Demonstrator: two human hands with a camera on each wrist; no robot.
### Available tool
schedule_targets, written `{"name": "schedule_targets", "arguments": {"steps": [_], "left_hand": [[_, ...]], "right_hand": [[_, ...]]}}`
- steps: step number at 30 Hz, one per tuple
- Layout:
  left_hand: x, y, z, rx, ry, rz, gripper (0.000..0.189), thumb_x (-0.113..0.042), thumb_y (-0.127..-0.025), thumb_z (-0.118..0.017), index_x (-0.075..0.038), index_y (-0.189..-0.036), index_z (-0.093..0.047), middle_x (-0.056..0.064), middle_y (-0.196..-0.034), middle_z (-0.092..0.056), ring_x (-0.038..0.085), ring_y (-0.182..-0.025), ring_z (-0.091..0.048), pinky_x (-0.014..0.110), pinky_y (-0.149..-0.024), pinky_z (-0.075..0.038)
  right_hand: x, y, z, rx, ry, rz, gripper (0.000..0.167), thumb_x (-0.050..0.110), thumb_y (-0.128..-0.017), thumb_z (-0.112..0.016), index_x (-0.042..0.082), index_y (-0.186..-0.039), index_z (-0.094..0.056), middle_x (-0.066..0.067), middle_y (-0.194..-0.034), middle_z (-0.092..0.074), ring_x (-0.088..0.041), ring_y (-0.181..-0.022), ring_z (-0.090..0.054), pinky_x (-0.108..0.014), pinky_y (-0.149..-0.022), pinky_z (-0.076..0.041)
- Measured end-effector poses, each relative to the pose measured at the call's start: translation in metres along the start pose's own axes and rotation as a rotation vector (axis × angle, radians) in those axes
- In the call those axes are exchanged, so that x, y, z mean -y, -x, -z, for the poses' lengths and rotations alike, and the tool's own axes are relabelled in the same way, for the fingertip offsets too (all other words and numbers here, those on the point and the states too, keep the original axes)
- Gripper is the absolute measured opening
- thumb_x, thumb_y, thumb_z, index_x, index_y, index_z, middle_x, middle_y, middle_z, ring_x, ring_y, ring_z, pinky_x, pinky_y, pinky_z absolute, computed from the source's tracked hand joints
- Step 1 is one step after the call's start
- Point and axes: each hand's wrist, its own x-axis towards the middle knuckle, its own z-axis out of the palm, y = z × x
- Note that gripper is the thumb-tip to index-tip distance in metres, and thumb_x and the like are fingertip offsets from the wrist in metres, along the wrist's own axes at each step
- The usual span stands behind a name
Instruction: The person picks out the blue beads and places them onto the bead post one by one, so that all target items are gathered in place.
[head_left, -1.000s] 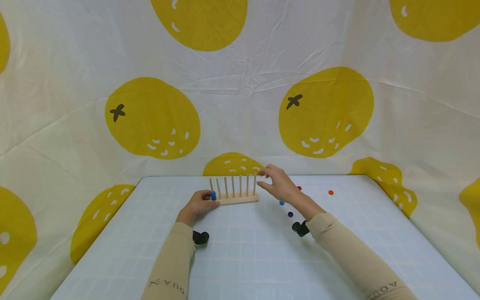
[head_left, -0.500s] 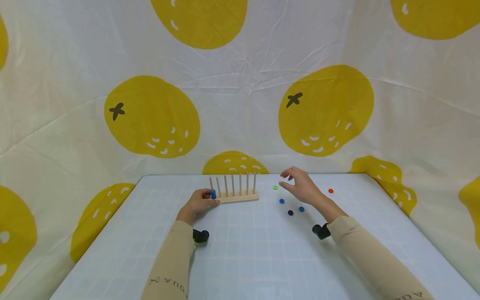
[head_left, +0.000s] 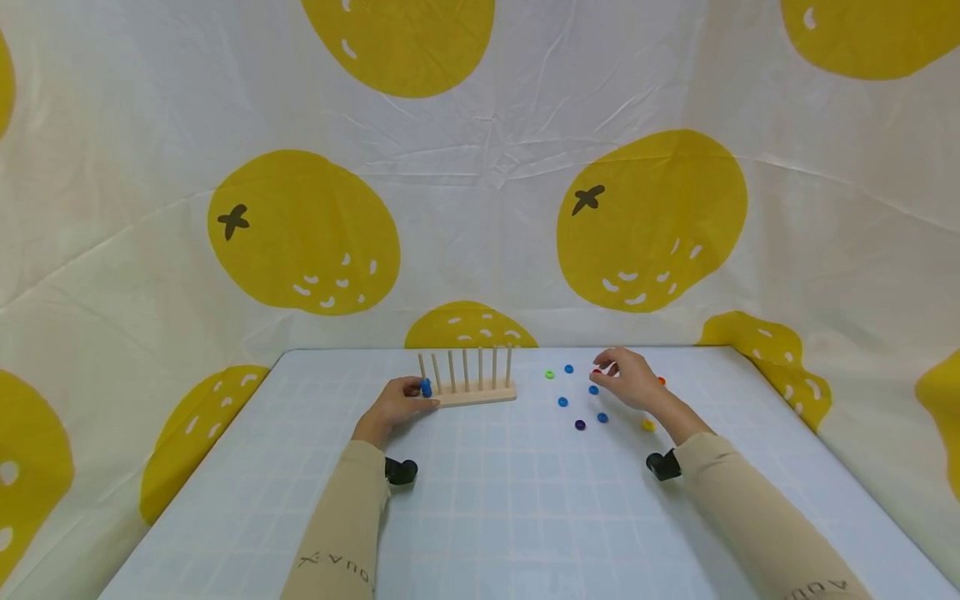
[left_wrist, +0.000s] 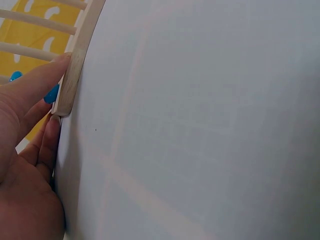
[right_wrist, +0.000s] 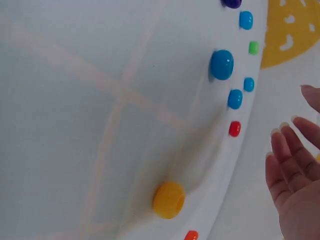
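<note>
My left hand point(head_left: 393, 402) holds the left end of a wooden peg rack point(head_left: 480, 395), which has several upright pegs. In the left wrist view the thumb lies along the front of the base point(left_wrist: 76, 70), and other fingers are behind and at its end. Blue beads point(head_left: 426, 387) are stacked on the leftmost peg. On the right, my right hand point(head_left: 632, 383) hovers over loose beads, fingers loosely bent and nothing between them. Nearest its fingertips are a red bead point(right_wrist: 235, 128), partly covered in the head view, and a blue bead point(head_left: 593, 390).
Around the right hand lie a green bead point(head_left: 550, 374), a dark purple bead point(head_left: 580, 425), a yellow bead point(head_left: 648, 425), an orange-red bead point(right_wrist: 191, 235) and several more blue beads. The white table point(head_left: 480, 508) ends at a patterned cloth point(head_left: 480, 233) behind the rack.
My right hand has moved right and lower, from the rack's right end to over the beads, uncovering several of them. The left hand stays at the rack.
</note>
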Motion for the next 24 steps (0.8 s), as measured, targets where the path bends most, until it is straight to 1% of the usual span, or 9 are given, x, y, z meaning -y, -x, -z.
{"name": "schedule_targets", "arguments": {"steps": [5, 7, 9, 12, 16, 18, 24], "left_hand": [[0.001, -0.002, 0.0, -0.001, 0.012, 0.011, 0.065, -0.024, -0.088, -0.082, 0.001, -0.142, -0.056, 0.02, -0.131, -0.06, 0.034, -0.118, -0.052, 0.052, -0.11, -0.04], [0.002, -0.002, 0.0, 0.003, 0.012, 0.004, 0.066, -0.025, -0.088, -0.082, 0.001, -0.142, -0.056, 0.021, -0.131, -0.06, 0.035, -0.118, -0.052, 0.053, -0.11, -0.041], [0.002, -0.002, 0.0, 0.007, 0.014, -0.004, 0.066, -0.025, -0.087, -0.082, 0.002, -0.142, -0.056, 0.021, -0.13, -0.06, 0.035, -0.118, -0.053, 0.052, -0.109, -0.041], [0.002, 0.0, 0.001, 0.01, 0.01, -0.011, 0.067, -0.025, -0.087, -0.083, 0.002, -0.142, -0.056, 0.021, -0.13, -0.06, 0.035, -0.118, -0.053, 0.052, -0.109, -0.041], [0.001, 0.001, 0.001, 0.008, 0.007, -0.017, 0.066, -0.025, -0.088, -0.082, 0.002, -0.142, -0.056, 0.021, -0.131, -0.06, 0.034, -0.118, -0.053, 0.052, -0.109, -0.041], [0.001, 0.0, 0.001, 0.007, 0.007, -0.016, 0.066, -0.025, -0.088, -0.082, 0.001, -0.142, -0.056, 0.021, -0.131, -0.06, 0.034, -0.118, -0.053, 0.052, -0.109, -0.041], [0.002, -0.002, 0.001, 0.008, 0.005, -0.014, 0.067, -0.025, -0.088, -0.082, 0.001, -0.143, -0.055, 0.021, -0.131, -0.06, 0.035, -0.118, -0.053, 0.052, -0.109, -0.042]], "right_hand": [[-0.012, -0.004, -0.001, 0.065, -0.012, -0.08, 0.033, 0.017, -0.099, -0.068, -0.005, -0.124, -0.064, -0.02, -0.116, -0.065, -0.033, -0.102, -0.058, -0.047, -0.092, -0.052], [-0.015, -0.004, -0.003, 0.092, -0.026, -0.128, 0.035, 0.018, -0.1, -0.067, -0.004, -0.126, -0.063, -0.019, -0.118, -0.064, -0.034, -0.105, -0.058, -0.048, -0.094, -0.051], [-0.018, -0.004, -0.004, 0.122, -0.043, -0.166, 0.036, 0.02, -0.1, -0.067, -0.004, -0.127, -0.063, -0.02, -0.119, -0.063, -0.035, -0.108, -0.057, -0.048, -0.095, -0.051], [-0.02, -0.003, -0.006, 0.167, -0.067, -0.234, 0.035, 0.022, -0.1, -0.068, 0.0, -0.126, -0.063, -0.017, -0.118, -0.062, -0.034, -0.109, -0.055, -0.045, -0.096, -0.05], [-0.022, -0.004, -0.009, 0.196, -0.084, -0.252, 0.03, 0.021, -0.099, -0.069, 0.002, -0.122, -0.065, -0.013, -0.115, -0.062, -0.031, -0.106, -0.054, -0.045, -0.096, -0.049], [-0.023, -0.005, -0.011, 0.198, -0.087, -0.25, 0.029, 0.02, -0.098, -0.069, 0.001, -0.121, -0.066, -0.013, -0.113, -0.063, -0.03, -0.104, -0.054, -0.046, -0.096, -0.049], [-0.026, -0.01, -0.018, 0.198, -0.086, -0.284, 0.028, 0.021, -0.096, -0.073, 0.003, -0.117, -0.068, -0.012, -0.111, -0.064, -0.03, -0.103, -0.055, -0.046, -0.098, -0.049]]}}
